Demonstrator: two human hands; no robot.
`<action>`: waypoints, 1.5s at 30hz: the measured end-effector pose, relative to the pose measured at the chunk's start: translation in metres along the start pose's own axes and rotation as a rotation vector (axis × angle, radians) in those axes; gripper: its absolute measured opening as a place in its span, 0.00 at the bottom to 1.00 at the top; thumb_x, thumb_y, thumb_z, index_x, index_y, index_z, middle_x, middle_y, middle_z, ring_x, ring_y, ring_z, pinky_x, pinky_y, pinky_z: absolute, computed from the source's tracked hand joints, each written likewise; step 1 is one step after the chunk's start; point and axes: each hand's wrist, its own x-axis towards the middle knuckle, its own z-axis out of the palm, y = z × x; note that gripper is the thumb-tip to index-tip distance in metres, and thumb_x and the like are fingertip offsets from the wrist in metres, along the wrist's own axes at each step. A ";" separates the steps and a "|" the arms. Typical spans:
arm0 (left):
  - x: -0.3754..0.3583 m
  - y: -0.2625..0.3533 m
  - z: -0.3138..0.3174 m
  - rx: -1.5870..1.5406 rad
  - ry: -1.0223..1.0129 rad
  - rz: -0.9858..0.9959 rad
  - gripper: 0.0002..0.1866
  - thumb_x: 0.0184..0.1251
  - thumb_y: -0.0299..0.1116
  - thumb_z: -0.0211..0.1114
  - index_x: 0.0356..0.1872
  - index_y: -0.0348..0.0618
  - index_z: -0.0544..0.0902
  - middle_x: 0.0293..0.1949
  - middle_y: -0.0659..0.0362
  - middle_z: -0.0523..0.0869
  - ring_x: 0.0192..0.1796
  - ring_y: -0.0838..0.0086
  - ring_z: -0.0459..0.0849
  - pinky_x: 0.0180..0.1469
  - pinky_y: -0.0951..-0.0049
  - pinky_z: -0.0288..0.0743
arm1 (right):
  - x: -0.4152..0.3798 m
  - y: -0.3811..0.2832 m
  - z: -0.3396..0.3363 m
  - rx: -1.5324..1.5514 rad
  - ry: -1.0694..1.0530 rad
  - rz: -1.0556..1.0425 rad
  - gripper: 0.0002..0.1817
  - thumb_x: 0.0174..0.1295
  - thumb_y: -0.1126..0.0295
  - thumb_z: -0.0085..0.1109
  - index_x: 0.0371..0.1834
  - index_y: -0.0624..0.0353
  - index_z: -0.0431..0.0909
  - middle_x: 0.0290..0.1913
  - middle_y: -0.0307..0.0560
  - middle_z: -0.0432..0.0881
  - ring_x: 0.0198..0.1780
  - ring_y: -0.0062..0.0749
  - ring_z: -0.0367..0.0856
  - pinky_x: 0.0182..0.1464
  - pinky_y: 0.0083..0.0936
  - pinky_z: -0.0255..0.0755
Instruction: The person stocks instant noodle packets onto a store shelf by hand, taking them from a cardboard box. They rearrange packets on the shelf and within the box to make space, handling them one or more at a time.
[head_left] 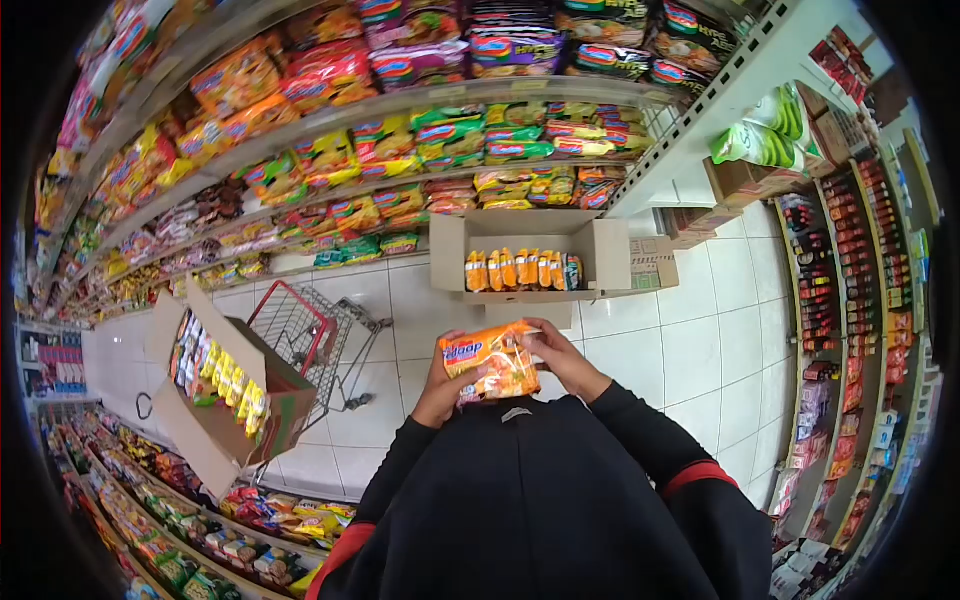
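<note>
Held close in front of my dark jacket is an orange pack of instant noodles [490,365], with "edaap" lettering readable on its front. My left hand [440,385] grips its left side, thumb across the front. On the other side my right hand [560,358] has its fingers on the upper right edge. Just beyond the pack stands an open cardboard box [535,228], with a row of orange noodle packs [515,270] upright inside and a darker pack at the right end.
Shelves of noodle packs [385,140] run along the far side. To the left, a shopping cart [310,330] stands beside a second open box [265,365] of yellow and dark packs. Bottle shelves [850,270] line the right. Cartons [652,262] sit on the tiled floor [690,340].
</note>
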 end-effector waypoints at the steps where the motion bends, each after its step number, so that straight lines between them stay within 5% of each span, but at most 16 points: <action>1: 0.005 -0.005 0.003 0.047 -0.002 -0.001 0.34 0.54 0.21 0.67 0.61 0.43 0.59 0.52 0.54 0.71 0.55 0.69 0.75 0.56 0.71 0.74 | -0.002 0.000 -0.007 -0.016 0.016 0.022 0.33 0.65 0.53 0.54 0.68 0.53 0.54 0.56 0.45 0.69 0.57 0.25 0.69 0.53 0.28 0.68; 3: 0.024 -0.019 0.007 0.216 0.002 -0.054 0.36 0.52 0.24 0.71 0.60 0.42 0.59 0.51 0.54 0.72 0.54 0.71 0.75 0.55 0.71 0.73 | -0.002 0.011 -0.022 0.071 0.035 0.052 0.44 0.58 0.58 0.65 0.70 0.60 0.45 0.54 0.53 0.68 0.54 0.34 0.71 0.51 0.27 0.72; 9: 0.095 -0.043 0.000 0.484 -0.087 -0.050 0.38 0.49 0.28 0.75 0.58 0.42 0.60 0.48 0.55 0.74 0.52 0.72 0.76 0.54 0.72 0.72 | 0.031 0.033 -0.045 -0.087 0.285 -0.067 0.48 0.56 0.58 0.67 0.70 0.62 0.43 0.57 0.58 0.66 0.57 0.38 0.70 0.54 0.31 0.71; 11: 0.123 -0.042 0.001 0.535 -0.192 -0.094 0.38 0.50 0.25 0.73 0.60 0.43 0.59 0.51 0.56 0.72 0.54 0.73 0.74 0.56 0.73 0.72 | 0.047 0.038 -0.059 -0.052 0.379 -0.036 0.44 0.58 0.61 0.65 0.70 0.61 0.46 0.57 0.56 0.67 0.56 0.37 0.69 0.56 0.31 0.69; 13: 0.149 -0.027 0.010 0.529 -0.216 -0.136 0.38 0.50 0.25 0.73 0.60 0.43 0.59 0.51 0.56 0.72 0.54 0.73 0.74 0.56 0.73 0.72 | 0.071 0.052 -0.087 0.118 0.503 -0.053 0.40 0.56 0.59 0.66 0.67 0.60 0.55 0.55 0.52 0.70 0.52 0.35 0.73 0.47 0.28 0.74; 15: 0.174 -0.023 0.008 0.595 -0.212 -0.042 0.37 0.51 0.24 0.73 0.60 0.43 0.59 0.51 0.56 0.73 0.54 0.73 0.75 0.55 0.73 0.72 | 0.101 0.072 -0.131 0.022 0.668 -0.184 0.34 0.56 0.63 0.66 0.63 0.61 0.61 0.45 0.48 0.77 0.48 0.31 0.76 0.43 0.26 0.74; 17: 0.192 -0.034 -0.012 0.612 -0.164 -0.009 0.36 0.50 0.23 0.72 0.59 0.44 0.60 0.50 0.56 0.73 0.53 0.73 0.75 0.54 0.72 0.73 | 0.125 0.077 -0.168 -0.405 0.860 -0.356 0.28 0.57 0.70 0.61 0.61 0.56 0.64 0.38 0.49 0.79 0.40 0.37 0.80 0.42 0.31 0.75; 19: 0.199 -0.022 -0.016 0.494 -0.084 0.019 0.35 0.48 0.26 0.74 0.56 0.41 0.63 0.47 0.55 0.75 0.51 0.72 0.76 0.54 0.71 0.73 | 0.153 0.075 -0.198 -0.614 0.857 -0.298 0.28 0.54 0.72 0.61 0.60 0.58 0.65 0.37 0.55 0.79 0.40 0.46 0.79 0.42 0.36 0.75; 21: 0.197 -0.017 -0.032 0.541 -0.039 -0.001 0.36 0.49 0.19 0.71 0.58 0.44 0.60 0.50 0.55 0.74 0.53 0.72 0.76 0.54 0.72 0.74 | 0.182 0.082 -0.219 -0.826 0.841 -0.248 0.29 0.50 0.75 0.60 0.58 0.60 0.65 0.36 0.61 0.80 0.40 0.55 0.79 0.42 0.42 0.75; 23: 0.192 -0.017 -0.050 0.590 0.069 0.042 0.36 0.48 0.23 0.73 0.56 0.41 0.61 0.48 0.54 0.75 0.51 0.71 0.77 0.54 0.71 0.74 | 0.217 0.095 -0.238 -1.012 0.756 0.014 0.30 0.50 0.72 0.60 0.60 0.55 0.65 0.41 0.63 0.79 0.43 0.62 0.78 0.47 0.48 0.72; 28: 0.159 -0.026 -0.076 0.368 0.367 -0.017 0.36 0.49 0.20 0.71 0.57 0.42 0.59 0.48 0.53 0.74 0.52 0.69 0.78 0.53 0.69 0.75 | 0.276 0.135 -0.281 -1.016 0.491 0.302 0.36 0.43 0.62 0.65 0.60 0.50 0.65 0.49 0.61 0.79 0.50 0.57 0.78 0.51 0.45 0.72; 29: 0.150 -0.030 -0.080 0.285 0.444 -0.034 0.36 0.49 0.19 0.71 0.57 0.42 0.58 0.49 0.53 0.74 0.52 0.68 0.78 0.53 0.69 0.76 | 0.277 0.148 -0.285 -0.988 0.599 0.132 0.38 0.40 0.59 0.69 0.58 0.48 0.65 0.48 0.56 0.81 0.48 0.55 0.79 0.50 0.44 0.73; 32: 0.127 -0.050 -0.093 0.215 0.549 -0.008 0.34 0.52 0.19 0.68 0.57 0.42 0.58 0.49 0.52 0.74 0.51 0.68 0.79 0.51 0.70 0.77 | 0.271 0.132 -0.285 -0.913 0.543 0.123 0.36 0.38 0.59 0.71 0.55 0.48 0.66 0.46 0.52 0.82 0.47 0.54 0.80 0.49 0.44 0.74; 37: 0.116 -0.052 -0.073 0.140 0.638 -0.037 0.33 0.53 0.18 0.65 0.58 0.45 0.57 0.48 0.52 0.75 0.49 0.67 0.80 0.42 0.68 0.83 | 0.277 0.135 -0.290 -1.105 0.597 0.181 0.29 0.44 0.63 0.65 0.53 0.48 0.66 0.40 0.59 0.82 0.43 0.56 0.80 0.43 0.45 0.75; 41: 0.136 -0.067 -0.055 0.222 0.520 0.046 0.33 0.53 0.19 0.65 0.58 0.46 0.57 0.49 0.52 0.74 0.48 0.68 0.81 0.38 0.69 0.84 | 0.257 0.109 -0.288 -1.145 0.701 0.161 0.22 0.47 0.68 0.59 0.49 0.47 0.68 0.36 0.62 0.81 0.39 0.57 0.81 0.40 0.48 0.75; 45: 0.191 -0.092 -0.019 0.227 0.334 0.072 0.37 0.44 0.15 0.62 0.59 0.41 0.58 0.49 0.52 0.72 0.52 0.67 0.76 0.52 0.68 0.75 | 0.207 0.065 -0.292 -1.250 0.746 -0.011 0.23 0.45 0.69 0.60 0.48 0.48 0.68 0.30 0.59 0.81 0.36 0.57 0.81 0.39 0.49 0.74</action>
